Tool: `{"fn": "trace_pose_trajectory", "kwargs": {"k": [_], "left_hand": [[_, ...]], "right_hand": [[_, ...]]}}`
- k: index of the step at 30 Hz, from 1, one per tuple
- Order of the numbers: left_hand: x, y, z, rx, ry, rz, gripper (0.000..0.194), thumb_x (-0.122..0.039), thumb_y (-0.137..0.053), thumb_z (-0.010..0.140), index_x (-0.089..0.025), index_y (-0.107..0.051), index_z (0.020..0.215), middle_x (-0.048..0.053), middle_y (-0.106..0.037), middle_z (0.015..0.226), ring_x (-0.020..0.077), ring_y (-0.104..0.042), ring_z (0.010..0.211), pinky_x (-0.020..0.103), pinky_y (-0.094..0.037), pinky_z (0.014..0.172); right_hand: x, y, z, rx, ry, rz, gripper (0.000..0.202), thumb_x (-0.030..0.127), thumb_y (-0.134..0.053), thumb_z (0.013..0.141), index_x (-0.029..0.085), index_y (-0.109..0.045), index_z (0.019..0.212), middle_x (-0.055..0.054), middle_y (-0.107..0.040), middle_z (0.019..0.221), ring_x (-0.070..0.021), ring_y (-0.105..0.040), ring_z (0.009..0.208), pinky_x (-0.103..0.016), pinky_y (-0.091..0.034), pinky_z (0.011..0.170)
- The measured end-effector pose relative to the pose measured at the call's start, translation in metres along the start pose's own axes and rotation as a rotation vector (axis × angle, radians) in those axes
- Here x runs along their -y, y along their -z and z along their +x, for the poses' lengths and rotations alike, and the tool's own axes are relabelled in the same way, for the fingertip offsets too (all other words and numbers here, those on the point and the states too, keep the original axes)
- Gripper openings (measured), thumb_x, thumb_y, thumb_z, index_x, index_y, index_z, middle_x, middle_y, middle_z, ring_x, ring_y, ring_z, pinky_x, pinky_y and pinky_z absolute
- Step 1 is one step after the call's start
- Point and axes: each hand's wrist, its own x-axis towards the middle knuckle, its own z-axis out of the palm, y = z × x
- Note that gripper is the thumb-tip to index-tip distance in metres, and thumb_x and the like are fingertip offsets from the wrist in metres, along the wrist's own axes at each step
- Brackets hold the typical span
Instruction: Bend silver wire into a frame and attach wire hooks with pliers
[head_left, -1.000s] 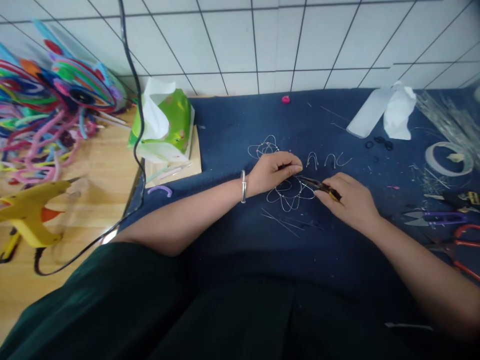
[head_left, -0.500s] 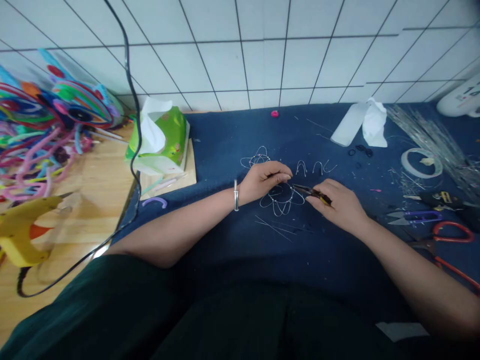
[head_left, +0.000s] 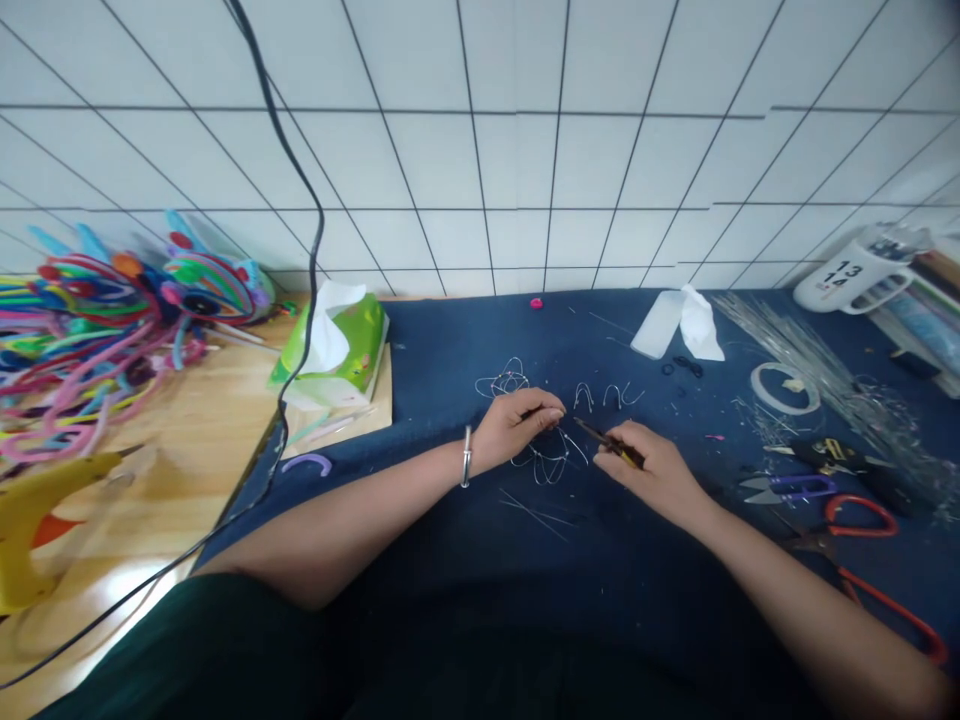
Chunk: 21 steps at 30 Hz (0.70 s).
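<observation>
My left hand (head_left: 517,425) is closed, thumb and fingers pinching the upper edge of a looped wire frame (head_left: 550,468) shaped like flower petals. Wrapped in my right hand (head_left: 652,465) are dark-jawed pliers (head_left: 611,440), whose tips point left, close to the wire and my left fingertips. Whether the jaws grip anything is too small to tell. Behind my left hand lies a second looped wire frame (head_left: 504,380) with small coloured dots. Bent wire arches (head_left: 583,396) rest beyond the plier tips. Several straight wire pieces (head_left: 536,515) lie crossed in front.
Left are a tissue pack (head_left: 349,345), a yellow glue gun (head_left: 45,515) and a black cable (head_left: 311,260). On the right lie a tape roll (head_left: 759,385), purple snips (head_left: 795,487), red-handled scissors (head_left: 862,515) and a wire bundle (head_left: 795,345). A white mug (head_left: 840,280) stands at the back.
The view has tilted up, so the table sits lower and more wall and the mug show. The plier tips have drawn slightly away from the wire frame; my left hand still pinches it.
</observation>
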Motion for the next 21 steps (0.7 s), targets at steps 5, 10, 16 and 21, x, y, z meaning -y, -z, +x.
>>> {"fn": "trace_pose_trajectory", "kwargs": {"k": [5, 10, 16, 21], "left_hand": [[-0.008, -0.006, -0.005, -0.015, 0.034, -0.033, 0.020, -0.028, -0.045, 0.084, -0.015, -0.060, 0.087, 0.002, -0.059, 0.072, 0.0097, -0.054, 0.066, 0.024, -0.045, 0.064], [-0.011, -0.009, -0.007, -0.010, 0.095, -0.152, 0.021, -0.029, -0.044, 0.084, -0.014, -0.058, 0.086, 0.002, -0.058, 0.070, 0.0096, -0.054, 0.064, 0.024, -0.046, 0.063], [-0.009, -0.012, -0.006, 0.052, 0.162, -0.301, 0.019, -0.030, -0.045, 0.084, -0.014, -0.056, 0.085, 0.001, -0.055, 0.068, 0.0086, -0.052, 0.063, 0.023, -0.046, 0.062], [-0.011, -0.010, -0.003, 0.129, 0.212, -0.404, 0.018, -0.030, -0.044, 0.084, -0.014, -0.053, 0.086, 0.001, -0.054, 0.072, 0.0086, -0.052, 0.065, 0.024, -0.046, 0.063]], "right_hand": [[0.007, -0.005, -0.004, 0.014, -0.009, 0.032, 0.026, 0.045, -0.051, 0.075, 0.021, -0.052, 0.084, -0.002, -0.054, 0.078, -0.0136, -0.050, 0.067, -0.024, -0.037, 0.057], [0.008, -0.008, -0.004, -0.006, -0.013, -0.018, 0.015, 0.035, -0.051, 0.075, 0.020, -0.051, 0.078, 0.000, -0.051, 0.073, -0.0119, -0.048, 0.064, -0.023, -0.036, 0.057], [0.007, -0.008, -0.003, -0.001, -0.021, 0.020, 0.008, 0.028, -0.049, 0.076, 0.020, -0.049, 0.073, 0.002, -0.049, 0.068, -0.0113, -0.047, 0.062, -0.023, -0.034, 0.057], [0.004, -0.007, -0.003, -0.016, -0.059, 0.061, 0.011, 0.029, -0.046, 0.078, 0.020, -0.049, 0.072, 0.002, -0.050, 0.067, -0.0118, -0.047, 0.061, -0.024, -0.034, 0.056]]}}
